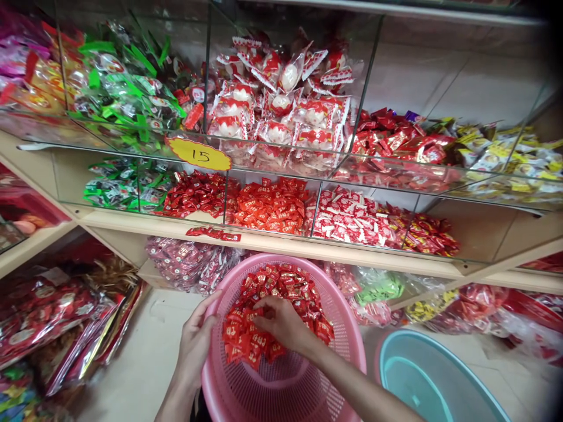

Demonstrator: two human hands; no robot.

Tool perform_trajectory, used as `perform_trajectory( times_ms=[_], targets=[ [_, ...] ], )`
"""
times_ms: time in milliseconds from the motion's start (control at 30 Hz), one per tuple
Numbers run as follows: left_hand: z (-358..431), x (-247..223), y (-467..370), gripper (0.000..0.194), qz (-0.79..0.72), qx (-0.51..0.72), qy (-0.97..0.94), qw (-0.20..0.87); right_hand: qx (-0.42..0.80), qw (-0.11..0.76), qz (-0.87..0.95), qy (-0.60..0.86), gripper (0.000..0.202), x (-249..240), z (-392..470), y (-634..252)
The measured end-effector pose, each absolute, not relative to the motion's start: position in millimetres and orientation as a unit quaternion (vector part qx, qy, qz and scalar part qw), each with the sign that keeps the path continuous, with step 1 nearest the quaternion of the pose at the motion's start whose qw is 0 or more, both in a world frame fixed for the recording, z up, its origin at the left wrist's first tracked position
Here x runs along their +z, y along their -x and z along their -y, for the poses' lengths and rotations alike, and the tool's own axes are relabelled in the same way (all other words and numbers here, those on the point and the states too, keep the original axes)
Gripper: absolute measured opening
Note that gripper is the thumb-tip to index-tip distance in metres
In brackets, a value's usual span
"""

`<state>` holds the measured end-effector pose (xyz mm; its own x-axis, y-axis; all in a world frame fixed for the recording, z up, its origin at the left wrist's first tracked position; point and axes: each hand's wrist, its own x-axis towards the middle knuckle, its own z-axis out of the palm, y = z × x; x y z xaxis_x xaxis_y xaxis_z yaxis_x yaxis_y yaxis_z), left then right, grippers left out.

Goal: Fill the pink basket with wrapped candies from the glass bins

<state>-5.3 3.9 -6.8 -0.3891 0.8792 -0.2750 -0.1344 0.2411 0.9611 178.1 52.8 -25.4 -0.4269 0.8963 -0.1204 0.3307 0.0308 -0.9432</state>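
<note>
A pink plastic basket (354, 328) with slotted walls is tilted in front of me, holding a pile of small red candy packets (290, 281). My left hand (196, 331) grips the basket's left rim, thumb on the near side. Inside the basket, my right hand (279, 322) rests over the packets. Its forefinger and thumb are curved and apart, touching the brighter red packets (246, 346) at the front of the pile. The other fingertips are partly hidden, and no packet shows in its grasp.
Glass-fronted shelf bins hold wrapped candies (277, 111) in several colours. A yellow price tag (199, 153) reads 15. A short strip of red packets (213, 234) lies on the wooden ledge (132, 223). A teal basket (422, 375) stands at right; bagged goods (48, 310) are at left.
</note>
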Motion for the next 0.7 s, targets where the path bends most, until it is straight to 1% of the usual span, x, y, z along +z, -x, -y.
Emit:
perform_trajectory(
  times_ms=[133,200,267,367,500,700],
  targets=[
    [-4.8,-7.6,5.7,0.050,-0.631,0.547,-0.298,0.462,0.494,0.249,0.679,0.483,0.013,-24.7,-44.0,-180.1],
    [-4.6,-8.9,6.2,0.051,-0.630,0.549,-0.293,0.465,0.509,0.249,0.661,0.492,0.011,-27.1,-40.8,-178.8],
    [-4.1,-10.3,6.6,0.051,-0.628,0.549,-0.292,0.467,0.552,0.253,0.617,0.501,0.007,-31.5,-38.9,-174.8],
    [-3.2,-11.4,6.9,0.050,-0.628,0.548,-0.295,0.467,0.612,0.265,0.548,0.504,0.012,-39.7,-37.6,-166.9],
    [-3.1,-11.3,6.9,0.050,-0.630,0.546,-0.292,0.469,0.648,0.285,0.510,0.488,0.021,-50.5,-35.7,-159.5],
    [-4.3,-10.3,7.3,0.049,-0.627,0.547,-0.306,0.462,0.653,0.284,0.495,0.498,0.016,-56.8,-33.8,-150.7]
  ],
)
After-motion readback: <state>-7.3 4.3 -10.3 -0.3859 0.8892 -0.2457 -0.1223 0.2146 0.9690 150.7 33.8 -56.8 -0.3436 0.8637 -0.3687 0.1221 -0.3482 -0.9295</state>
